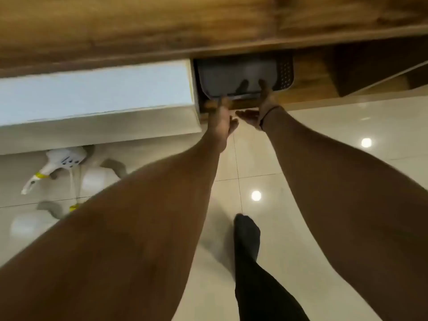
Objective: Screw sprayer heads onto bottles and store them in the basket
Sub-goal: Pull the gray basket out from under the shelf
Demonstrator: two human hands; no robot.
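A dark grey plastic basket [243, 72] with a perforated side sits in an open shelf compartment under a wooden top. Both my arms reach out to its near rim. My left hand [222, 119] is at the rim's left corner, fingers curled on it. My right hand [259, 107] holds the rim's right part, thumb over the edge and a dark band on the wrist. The inside of the basket looks empty. On the floor at the left lies a white sprayer head [62, 163] with a yellow nozzle band, beside white bottles [99, 179].
A white drawer front [97, 93] stands out to the left of the compartment. The wooden top [162, 26] overhangs the shelf. Glossy tiled floor [324, 158] spreads below. My foot in a dark sock [246, 230] stands between my arms.
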